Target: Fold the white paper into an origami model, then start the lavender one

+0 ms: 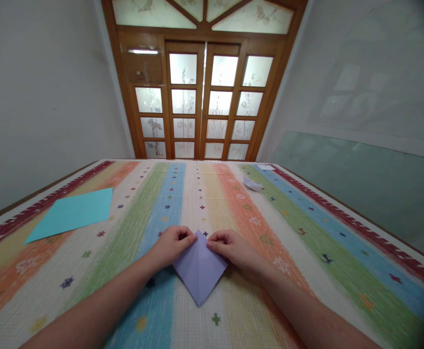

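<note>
A folded lilac paper (199,271), kite-shaped with its tip toward me, lies on the striped cloth (306,252) in front of me. My left hand (171,245) pinches its upper left edge with curled fingers. Pressed against the upper right edge, my right hand (232,247) also has its fingers curled. The two hands nearly meet at the paper's top corner.
A flat turquoise sheet (73,213) lies at the left side of the cloth. A small white folded paper figure (252,184) sits farther back on the right. Wooden glazed doors (204,97) stand beyond the table's far edge; pale walls flank both sides.
</note>
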A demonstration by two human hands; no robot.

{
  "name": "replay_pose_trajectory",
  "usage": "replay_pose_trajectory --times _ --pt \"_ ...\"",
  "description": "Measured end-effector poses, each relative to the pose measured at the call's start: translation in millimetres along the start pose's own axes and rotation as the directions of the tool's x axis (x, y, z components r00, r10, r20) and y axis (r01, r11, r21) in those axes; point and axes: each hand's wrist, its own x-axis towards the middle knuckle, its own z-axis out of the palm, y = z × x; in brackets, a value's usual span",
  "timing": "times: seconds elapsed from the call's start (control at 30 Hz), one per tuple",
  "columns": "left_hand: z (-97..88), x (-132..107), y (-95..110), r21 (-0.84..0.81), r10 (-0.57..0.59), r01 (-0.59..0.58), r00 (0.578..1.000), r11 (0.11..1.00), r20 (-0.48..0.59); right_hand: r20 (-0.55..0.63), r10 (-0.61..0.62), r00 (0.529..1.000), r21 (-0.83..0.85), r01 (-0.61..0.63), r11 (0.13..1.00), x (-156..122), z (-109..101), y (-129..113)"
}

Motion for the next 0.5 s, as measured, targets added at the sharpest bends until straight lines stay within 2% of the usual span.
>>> replay_pose_trajectory --times 0.17,0.33,0.4,0.5 --pt "-6.6 4.5 -4.8 -0.013 -0.025 0.023 0.995 1.000 -0.096 0.012 0.124 0.992 0.014 -0.124 0.992 -0.8 -7.2 0.3" --pt "-10.2 5.7 -4.9 -0.067 -0.076 0.066 0.983 0.996 -0.170 -0.057 0.104 0.993 -0.012 -0.105 0.994 1.3 -11.1 -0.9" --pt "-10.6 4.6 -3.4 -0.138 -0.101 0.080 0.983 0.987 -0.153 -0.077 0.085 0.993 -0.031 -0.088 0.996 1.7 -10.7 -2.2" --pt "-10.2 1.1 -1.2 -0.284 -0.156 0.143 0.987 0.948 -0.024 -0.032 0.055 0.998 -0.039 -0.057 0.998 0.0 -8.1 -5.5"
